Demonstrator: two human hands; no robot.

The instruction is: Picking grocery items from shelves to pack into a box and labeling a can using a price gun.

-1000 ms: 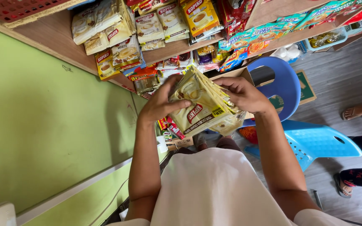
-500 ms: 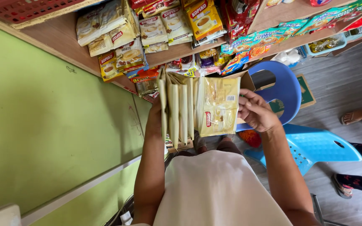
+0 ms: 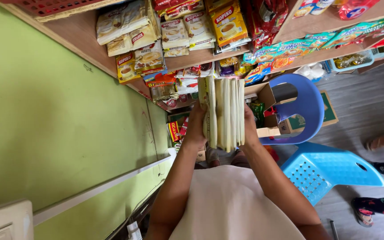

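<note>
Hands: my left hand (image 3: 197,126) and right hand (image 3: 248,129) clamp a stack of pale yellow flat sachet packets (image 3: 224,113) edge-on, below wooden shelves (image 3: 81,42).

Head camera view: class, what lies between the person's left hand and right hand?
A stack of flat cream-yellow sachet packs, seen edge-on in the head view, is pressed between the left hand and the right hand.

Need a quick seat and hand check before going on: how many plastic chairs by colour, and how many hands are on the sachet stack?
Dark blue plastic chair: 1
Light blue plastic chair: 1
Hands on the sachet stack: 2, left hand and right hand
Total: 4
</note>
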